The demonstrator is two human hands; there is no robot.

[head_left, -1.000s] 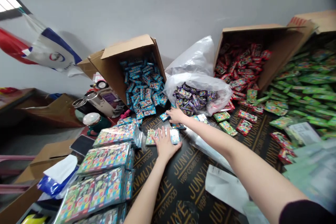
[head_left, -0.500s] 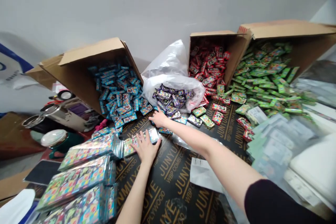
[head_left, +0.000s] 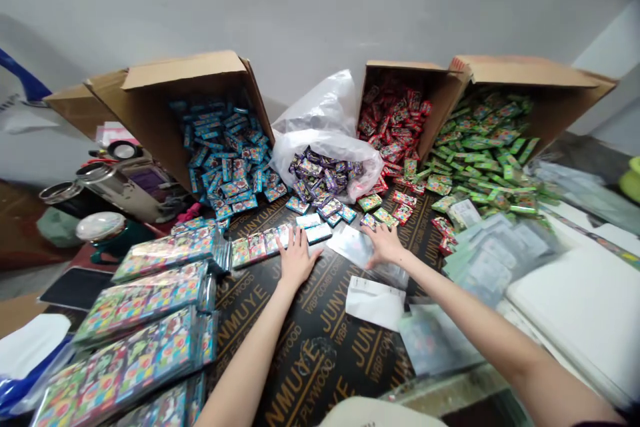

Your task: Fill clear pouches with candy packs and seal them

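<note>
My left hand (head_left: 299, 261) lies with its fingers apart on the right end of a row of small colourful packets (head_left: 257, 245). Just beyond its fingertips are packets with their white sides up (head_left: 318, 233). My right hand (head_left: 385, 245), fingers spread and slightly bent, is over a clear plastic bag (head_left: 353, 244), and its fingertips are close to a few loose packets (head_left: 386, 217). Purple packets (head_left: 325, 173) fill an open plastic sack (head_left: 327, 103) behind both hands. Filled clear packs (head_left: 150, 293) are stacked at the left.
Tilted cartons hold blue packets (head_left: 225, 153), red packets (head_left: 395, 113) and green packets (head_left: 480, 147). A white folded sheet (head_left: 375, 301) lies on the black plywood tabletop (head_left: 280, 340). Clear bags (head_left: 493, 260) are piled at the right. Several cups, including a lidded one (head_left: 103, 230), stand left.
My right hand has moved right, from the packets before the sack to the clear bag. My left hand has shifted slightly right along the row. White-sided packets now show at its end.
</note>
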